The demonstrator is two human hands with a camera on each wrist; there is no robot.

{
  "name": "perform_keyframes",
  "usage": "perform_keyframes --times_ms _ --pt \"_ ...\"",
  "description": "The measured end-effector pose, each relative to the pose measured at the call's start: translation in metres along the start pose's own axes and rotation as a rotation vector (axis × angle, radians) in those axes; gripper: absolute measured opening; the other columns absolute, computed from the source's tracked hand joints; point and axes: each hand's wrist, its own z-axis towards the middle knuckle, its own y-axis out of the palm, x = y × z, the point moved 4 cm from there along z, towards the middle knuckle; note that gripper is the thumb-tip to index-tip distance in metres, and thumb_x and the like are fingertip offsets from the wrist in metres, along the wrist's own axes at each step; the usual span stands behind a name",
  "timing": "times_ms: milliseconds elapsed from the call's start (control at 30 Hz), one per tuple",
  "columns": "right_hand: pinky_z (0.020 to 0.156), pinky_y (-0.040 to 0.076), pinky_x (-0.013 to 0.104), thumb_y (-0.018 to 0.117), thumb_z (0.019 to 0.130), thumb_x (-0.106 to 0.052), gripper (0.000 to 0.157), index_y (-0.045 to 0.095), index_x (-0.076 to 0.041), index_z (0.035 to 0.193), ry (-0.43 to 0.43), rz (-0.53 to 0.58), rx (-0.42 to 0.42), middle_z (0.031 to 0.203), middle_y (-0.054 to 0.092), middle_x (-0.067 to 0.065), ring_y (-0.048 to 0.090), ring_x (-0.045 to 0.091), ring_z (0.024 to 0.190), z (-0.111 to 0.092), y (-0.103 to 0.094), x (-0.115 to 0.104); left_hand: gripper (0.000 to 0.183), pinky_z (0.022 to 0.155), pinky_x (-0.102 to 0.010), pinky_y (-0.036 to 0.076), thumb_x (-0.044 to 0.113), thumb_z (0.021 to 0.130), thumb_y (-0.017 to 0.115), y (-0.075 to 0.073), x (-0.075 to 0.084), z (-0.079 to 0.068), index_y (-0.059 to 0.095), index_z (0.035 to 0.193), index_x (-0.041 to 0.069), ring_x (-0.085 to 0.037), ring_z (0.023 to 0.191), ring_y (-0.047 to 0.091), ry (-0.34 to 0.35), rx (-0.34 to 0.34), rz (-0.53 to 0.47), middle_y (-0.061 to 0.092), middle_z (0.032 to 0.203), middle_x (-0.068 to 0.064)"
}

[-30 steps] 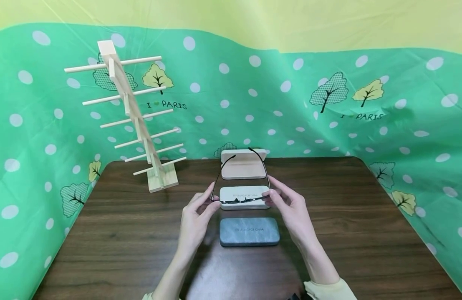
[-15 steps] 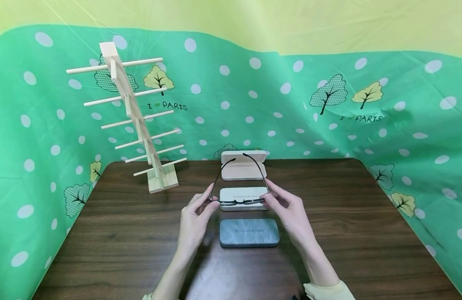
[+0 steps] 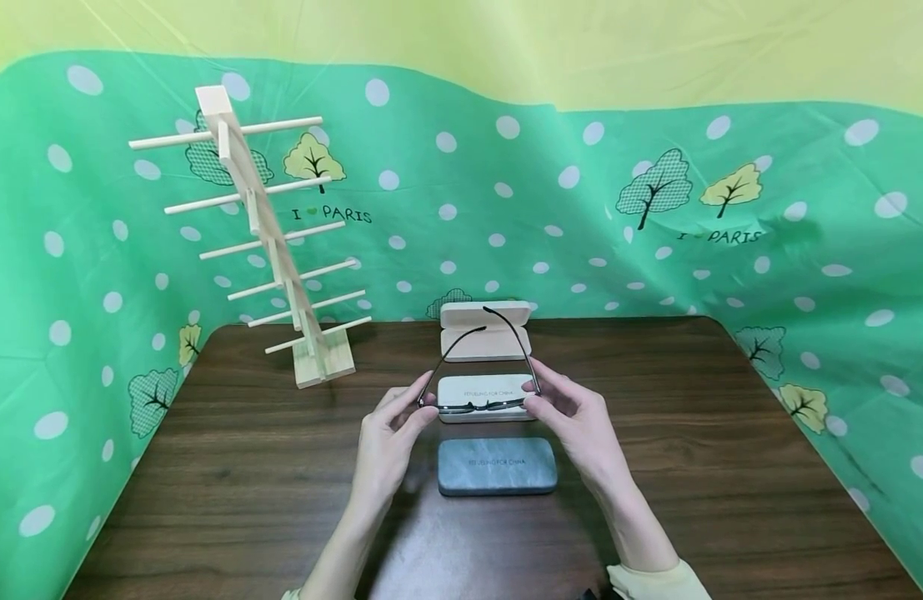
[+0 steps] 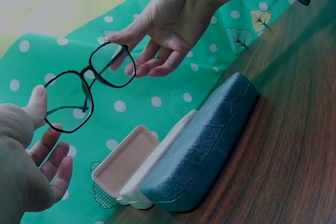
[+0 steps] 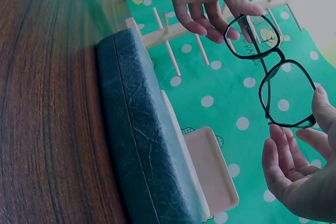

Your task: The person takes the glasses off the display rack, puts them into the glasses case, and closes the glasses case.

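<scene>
A pair of black-framed eyeglasses [image 3: 471, 407] is held up between both hands, over the white glasses case in the head view. My left hand [image 3: 386, 437] pinches the left end of the frame between thumb and fingers. At the other end my right hand [image 3: 584, 421] pinches the frame near the hinge. Both temples point away from me and lean inward, their tips close together. In the right wrist view the lenses [image 5: 286, 90] show clear inside dark rims. Below the hands lies a closed blue-grey glasses case [image 3: 497, 467].
Behind the blue case lies a closed white glasses case [image 3: 487, 386]. Farther back, an opened pale case [image 3: 485, 342] shows its lining. A wooden rack [image 3: 281, 258] with several pegs rises at the back left of the brown table [image 3: 731, 467]. Green dotted cloth [image 3: 446, 192] hangs behind.
The tips of the glasses' two temples have swung inward, closer to each other. The right hand has shifted slightly left; the cases and rack stay put.
</scene>
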Motion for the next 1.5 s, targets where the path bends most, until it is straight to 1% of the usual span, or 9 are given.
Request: perform_keyframes --times_ms 200,300,467,600,733,933,1167,1333,1500 --pt "0.079 0.054 0.020 0.075 0.095 -0.017 0.053 0.059 -0.016 0.146 -0.035 -0.043 0.009 0.126 0.067 0.012 0.065 0.009 0.094 -0.0010 -0.0022 -0.0005 0.038 0.089 -0.016 0.052 0.005 0.092 0.074 0.0004 -0.0007 -0.0004 0.074 0.129 0.018 -0.005 0.102 0.069 0.034 -0.027 0.019 0.071 0.111 -0.015" --pt "0.079 0.054 0.021 0.075 0.095 -0.017 0.052 0.061 -0.017 0.145 -0.047 -0.047 0.012 0.128 0.066 0.014 0.066 0.008 0.094 -0.0013 -0.0031 0.0000 0.037 0.081 -0.016 0.048 0.006 0.092 0.075 -0.0001 -0.0008 -0.0011 0.075 0.126 0.018 -0.002 0.090 0.062 0.053 -0.028 0.049 0.071 0.108 -0.009" --pt "0.080 0.055 0.021 0.075 0.095 -0.016 0.050 0.062 -0.018 0.143 -0.065 -0.042 0.011 0.132 0.064 0.015 0.069 0.006 0.092 -0.0022 -0.0037 0.0002 0.034 0.071 -0.018 0.041 0.010 0.091 0.076 -0.0012 -0.0010 -0.0012 0.077 0.124 0.018 -0.005 0.079 0.048 0.077 -0.037 0.083 0.070 0.106 -0.004" --pt "0.080 0.055 0.021 0.075 0.095 -0.016 0.049 0.063 -0.015 0.143 -0.077 -0.052 0.006 0.130 0.064 0.009 0.070 0.006 0.089 -0.0027 -0.0043 -0.0004 0.032 0.071 -0.018 0.041 0.009 0.091 0.076 -0.0009 -0.0021 -0.0005 0.078 0.122 0.016 -0.005 0.079 0.050 0.064 -0.047 0.083 0.070 0.111 -0.008" --pt "0.079 0.055 0.022 0.075 0.095 -0.015 0.049 0.063 -0.014 0.142 -0.088 -0.057 0.007 0.129 0.064 0.007 0.070 0.007 0.087 -0.0027 -0.0059 -0.0005 0.030 0.074 -0.016 0.045 0.007 0.091 0.076 0.0001 -0.0021 -0.0007 0.078 0.121 0.012 -0.004 0.083 0.057 0.053 -0.063 0.052 0.069 0.116 -0.012" --pt "0.079 0.055 0.022 0.074 0.095 -0.015 0.048 0.063 -0.015 0.142 -0.101 -0.056 0.007 0.125 0.064 -0.001 0.071 0.010 0.085 -0.0023 -0.0079 -0.0008 0.027 0.082 -0.015 0.050 0.007 0.092 0.075 0.0012 -0.0022 -0.0015 0.078 0.119 0.008 -0.006 0.093 0.067 0.048 -0.099 0.001 0.067 0.120 -0.010" --pt "0.076 0.055 0.021 0.073 0.095 -0.010 0.046 0.065 -0.012 0.140 -0.147 -0.056 -0.007 0.132 0.063 0.013 0.071 0.013 0.081 -0.0021 -0.0088 -0.0029 0.025 0.087 -0.015 0.052 0.007 0.093 0.073 0.0013 -0.0014 -0.0016 0.078 0.118 0.006 -0.008 0.103 0.069 0.060 -0.127 -0.006 0.066 0.123 -0.011" --pt "0.076 0.053 0.019 0.073 0.094 -0.007 0.044 0.067 -0.011 0.137 -0.172 -0.070 -0.015 0.132 0.065 0.012 0.069 0.009 0.080 -0.0017 -0.0092 -0.0040 0.025 0.088 -0.014 0.052 0.009 0.093 0.074 0.0007 -0.0005 -0.0013 0.077 0.118 0.004 -0.007 0.105 0.069 0.079 -0.138 -0.010 0.066 0.125 -0.013" --pt "0.079 0.053 0.018 0.074 0.094 -0.010 0.040 0.069 -0.011 0.134 -0.169 -0.076 -0.025 0.132 0.065 0.011 0.069 0.004 0.083 -0.0022 -0.0092 -0.0034 0.024 0.090 -0.014 0.052 0.006 0.093 0.072 0.0007 -0.0011 -0.0014 0.077 0.117 0.003 -0.011 0.109 0.069 0.076 -0.140 -0.021 0.065 0.126 -0.014"
